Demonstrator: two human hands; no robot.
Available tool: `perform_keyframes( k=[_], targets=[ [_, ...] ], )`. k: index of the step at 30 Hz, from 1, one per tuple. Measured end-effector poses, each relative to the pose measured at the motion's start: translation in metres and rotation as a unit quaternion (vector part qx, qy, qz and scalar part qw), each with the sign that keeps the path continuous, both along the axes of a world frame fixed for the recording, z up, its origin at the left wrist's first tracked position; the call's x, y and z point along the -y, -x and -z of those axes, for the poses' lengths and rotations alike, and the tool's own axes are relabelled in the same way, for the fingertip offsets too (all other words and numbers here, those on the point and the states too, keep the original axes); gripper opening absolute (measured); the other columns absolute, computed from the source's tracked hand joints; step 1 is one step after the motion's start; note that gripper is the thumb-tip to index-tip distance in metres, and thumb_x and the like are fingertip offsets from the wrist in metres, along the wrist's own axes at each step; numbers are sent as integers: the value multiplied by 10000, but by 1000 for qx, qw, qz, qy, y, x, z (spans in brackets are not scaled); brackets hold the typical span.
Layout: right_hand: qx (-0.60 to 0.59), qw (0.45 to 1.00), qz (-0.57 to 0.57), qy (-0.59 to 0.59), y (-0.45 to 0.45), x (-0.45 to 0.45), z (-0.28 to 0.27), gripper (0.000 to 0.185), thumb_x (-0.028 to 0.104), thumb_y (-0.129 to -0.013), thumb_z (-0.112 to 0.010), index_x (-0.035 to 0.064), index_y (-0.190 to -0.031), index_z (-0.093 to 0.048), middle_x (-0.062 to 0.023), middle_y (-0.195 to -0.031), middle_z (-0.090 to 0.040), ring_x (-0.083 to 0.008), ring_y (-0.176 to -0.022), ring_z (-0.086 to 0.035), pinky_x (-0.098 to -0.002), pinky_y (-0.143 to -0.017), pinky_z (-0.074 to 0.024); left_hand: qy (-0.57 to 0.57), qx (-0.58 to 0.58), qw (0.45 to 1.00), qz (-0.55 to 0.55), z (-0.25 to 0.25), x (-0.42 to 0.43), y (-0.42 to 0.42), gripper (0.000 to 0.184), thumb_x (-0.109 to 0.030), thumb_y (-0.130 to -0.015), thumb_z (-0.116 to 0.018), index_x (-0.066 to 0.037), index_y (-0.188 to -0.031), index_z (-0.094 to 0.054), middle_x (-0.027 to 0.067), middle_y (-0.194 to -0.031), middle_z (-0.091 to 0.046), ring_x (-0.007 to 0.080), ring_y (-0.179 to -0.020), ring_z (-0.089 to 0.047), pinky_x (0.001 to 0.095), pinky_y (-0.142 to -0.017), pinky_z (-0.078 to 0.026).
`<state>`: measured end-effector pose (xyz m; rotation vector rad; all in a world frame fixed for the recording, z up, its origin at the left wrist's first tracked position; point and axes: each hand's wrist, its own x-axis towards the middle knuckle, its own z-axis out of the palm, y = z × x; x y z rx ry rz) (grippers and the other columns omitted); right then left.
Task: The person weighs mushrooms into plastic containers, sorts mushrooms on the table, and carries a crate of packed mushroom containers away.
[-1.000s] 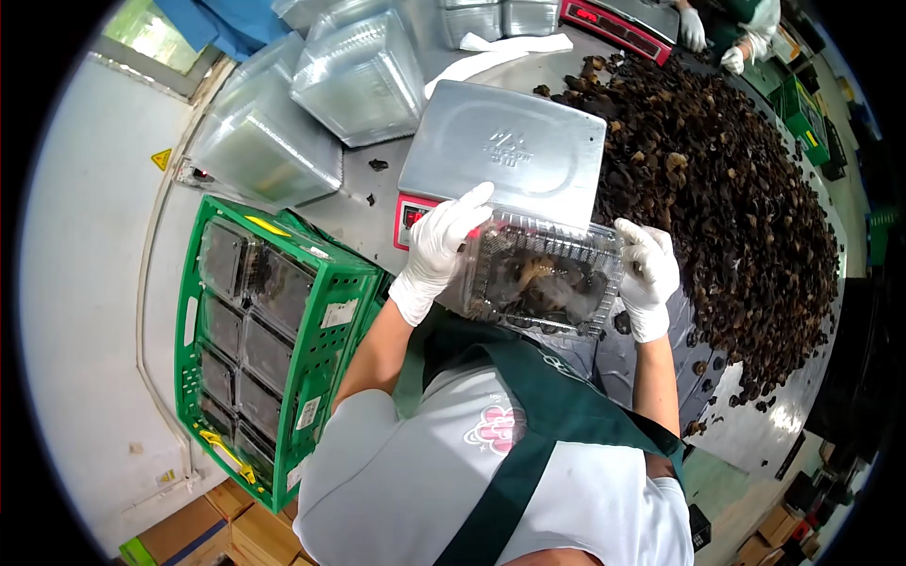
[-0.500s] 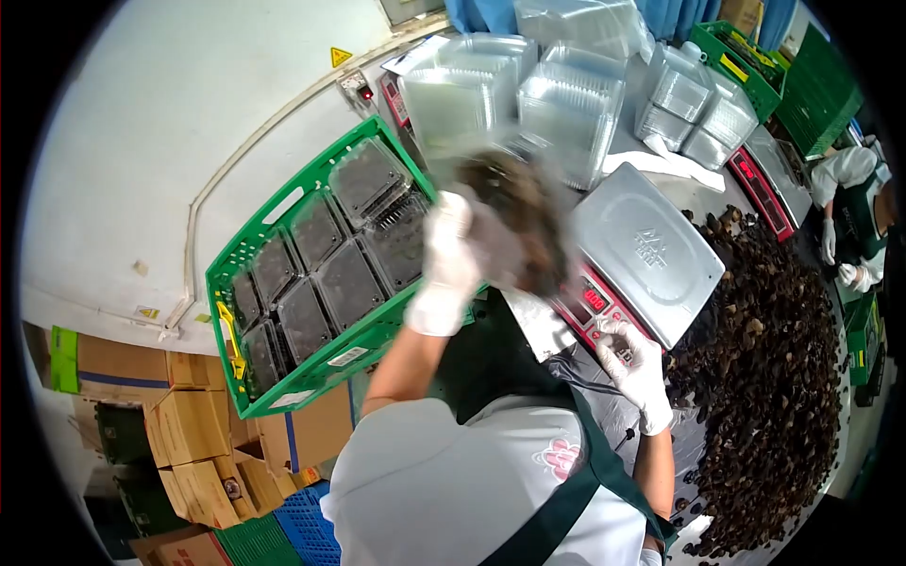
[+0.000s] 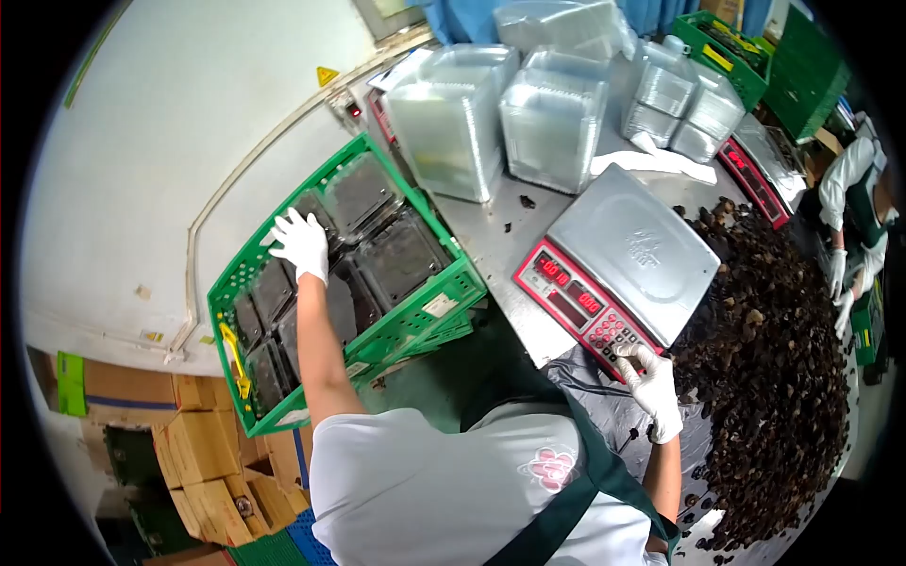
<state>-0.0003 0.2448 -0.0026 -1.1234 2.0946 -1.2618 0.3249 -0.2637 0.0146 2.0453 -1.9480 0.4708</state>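
Clear-lidded packs of dark contents (image 3: 401, 255) fill a slatted green crate (image 3: 464, 279) at left, beside the metal worktop (image 3: 495, 247), as a worker's white-gloved left hand (image 3: 300, 243) reaches over them, its grip open and fingers spread across the packs on the crate's far left side. The gloved right hand (image 3: 649, 389) is at the keypad (image 3: 612, 332) of a red-fronted scale (image 3: 646, 259), fingers bent; whether its grip is closed on anything cannot be told. Red digits glow on the scale's display, and its metal plate is bare. Beyond, nested clear containers (image 3: 444, 132) stand in tall stacks near a crumpled white strip (image 3: 665, 166). A broad heap of dark, curled pieces (image 3: 774, 387) spreads over the right side, with a second scale (image 3: 755, 184) at its far edge. A co-worker (image 3: 857, 193) in white gloves stands at far right. Cardboard boxes (image 3: 198, 443) are piled at near left.
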Motion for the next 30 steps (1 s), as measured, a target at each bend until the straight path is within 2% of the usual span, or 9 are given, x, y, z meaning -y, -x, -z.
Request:
perform_keyframes(
  k=[3,7,9,11,17,23,25,27,30],
  targets=[
    [43,998,39,-20,3,-13,2,101,23,-836,-646,15,-937,-652,-97,-870,-707,-117,-723,-653,-242,-658,-502,148,-24,961,231,-26,-6,54,466,-326,-882,-553,-87,-1280,-521,149,-1380,-452,311,-1289,-393,536,-1030,-303],
    [47,991,106,-68,7,-39,14,112,41,-841,-653,16,-949,-666,-92,-836,-703,-91,-706,-628,-232,-660,-492,123,-227,787,561,-75,-70,183,311,-143,-853,-615,-69,-1155,-619,144,-1204,-604,306,-1133,-556,373,-993,-412],
    [71,987,141,-11,6,-53,26,102,42,-855,-642,8,-949,-665,-61,-834,-693,-84,-713,-608,-235,-682,-490,41,-190,723,663,-79,-85,237,326,-141,-862,-605,-83,-1183,-603,136,-1201,-604,299,-1115,-563,378,-989,-408],
    [63,982,172,-34,4,-68,18,101,45,-861,-640,9,-952,-661,-58,-843,-689,-84,-724,-606,-235,-691,-488,110,-111,683,714,-68,-93,285,354,-117,-859,-595,-86,-1211,-582,135,-1158,-619,301,-1067,-580,374,-964,-418],
    [78,950,300,-17,-8,-117,20,105,88,-891,-633,-1,-945,-643,-2,-773,-655,-42,-669,-538,-214,-624,-454,64,90,763,637,-37,-41,362,269,-196,-806,-624,-107,-1059,-617,76,-1278,-527,263,-1208,-454,518,-996,-314],
    [15,931,357,-80,-22,-145,36,124,116,-882,-623,3,-923,-658,-38,-749,-651,-72,-708,-577,-244,-662,-471,208,27,743,636,-57,-51,355,233,-283,-700,-704,-136,-866,-632,44,-951,-607,243,-1034,-532,436,-795,-382],
    [4,934,345,-97,-27,-144,26,161,172,-878,-626,22,-928,-651,-153,-796,-656,-180,-698,-655,-285,-666,-492,170,61,765,618,-70,-66,348,240,-289,-693,-706,-148,-871,-628,24,-915,-619,237,-965,-558,409,-768,-400],
    [9,931,348,-113,-36,-147,25,185,206,-880,-615,32,-930,-656,-157,-814,-657,-251,-732,-664,-311,-674,-496,200,119,778,583,-89,-95,344,218,-286,-704,-721,-154,-849,-625,7,-891,-639,214,-896,-597,355,-735,-433],
    [13,930,360,-74,-53,-151,40,190,218,-879,-600,41,-922,-655,-160,-834,-658,-303,-770,-657,-336,-678,-500,285,-35,657,697,-82,-92,355,183,-186,-684,-756,-131,-766,-601,13,-914,-647,220,-877,-602,355,-735,-450]
  ],
)
